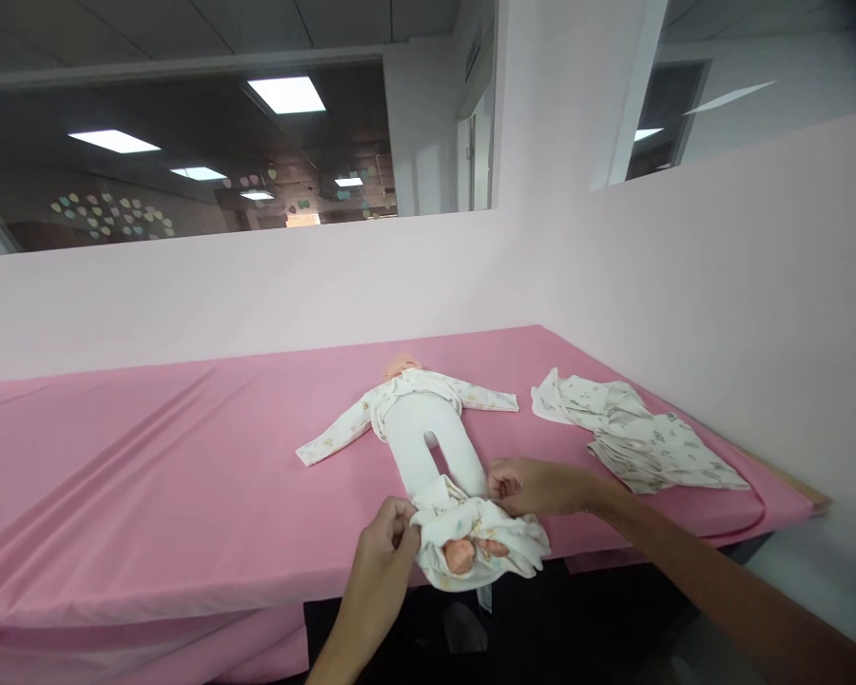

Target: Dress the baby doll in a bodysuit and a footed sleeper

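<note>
Beside the front edge of the worktop (149, 495), a doll (422, 417) is laid out with its head end towards the far edge, and patterned trousers (475, 518) are gathered around its feet (460, 556), the cloth reaching slightly past the edge. The trousers' left side is pinched between thumb and fingertips by the left hand (386, 540); the right hand (532, 485) is curled closed at the other side, cloth apparently gripped, though the contact is partly hidden. The trousers should handle as light, limp and easily creased, best held by both sides of the opening; the doll's legs are probably soft enough to be bent. Smooth, plain white legs are contrasted with the small-print knit of the top (418, 382), its sleeves spread wide. Near the right edge, a crumpled printed garment (634, 433) is left in loose folds on the pink covering.
</note>
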`<state>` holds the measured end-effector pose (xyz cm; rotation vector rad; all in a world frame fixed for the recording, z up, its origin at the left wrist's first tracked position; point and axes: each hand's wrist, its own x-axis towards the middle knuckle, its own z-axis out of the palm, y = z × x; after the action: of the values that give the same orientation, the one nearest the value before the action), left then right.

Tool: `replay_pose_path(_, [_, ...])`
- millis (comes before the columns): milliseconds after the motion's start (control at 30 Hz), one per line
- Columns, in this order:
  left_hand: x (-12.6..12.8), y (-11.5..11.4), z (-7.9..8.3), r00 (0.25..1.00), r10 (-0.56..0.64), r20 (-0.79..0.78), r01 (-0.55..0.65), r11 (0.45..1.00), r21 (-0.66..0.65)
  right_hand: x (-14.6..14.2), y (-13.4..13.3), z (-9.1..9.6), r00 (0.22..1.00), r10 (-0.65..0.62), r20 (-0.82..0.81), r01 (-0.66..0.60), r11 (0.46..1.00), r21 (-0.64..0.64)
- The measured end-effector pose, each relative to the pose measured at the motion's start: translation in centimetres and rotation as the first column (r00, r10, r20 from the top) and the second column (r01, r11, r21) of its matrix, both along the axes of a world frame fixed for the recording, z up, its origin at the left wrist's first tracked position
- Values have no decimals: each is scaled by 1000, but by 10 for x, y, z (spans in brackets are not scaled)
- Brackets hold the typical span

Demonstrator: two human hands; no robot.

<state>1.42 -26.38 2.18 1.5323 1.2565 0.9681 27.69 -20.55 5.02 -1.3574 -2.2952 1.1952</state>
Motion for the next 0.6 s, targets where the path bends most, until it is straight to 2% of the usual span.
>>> replay_pose_path(67, [-4,10,5,998,-39,39,41,998,-50,3,2,-3,998,-5,-58,2,999,-42])
replay_pose_path(167, [-11,22,11,993,-88,77,99,982,-162,7,6,-8,969,-27,-244,-8,990,-139])
replay_pose_path(267, [-17,27,13,990,-124,67,135,970,-204,8,11,-16,892,-69,-447,-21,981,-193])
replay_pose_path(367, [-22,31,13,985,-167,43,173,957,-235,5,17,-27,793,-167,-586,-1,961,-275])
replay_pose_path(500, [-26,39,19,963,-260,76,270,919,-288,-2,26,-45,739,-291,-607,63,928,-367])
replay_pose_path(600, [-26,46,23,982,-182,57,191,951,-243,-7,33,-56,746,-335,-575,103,912,-398])
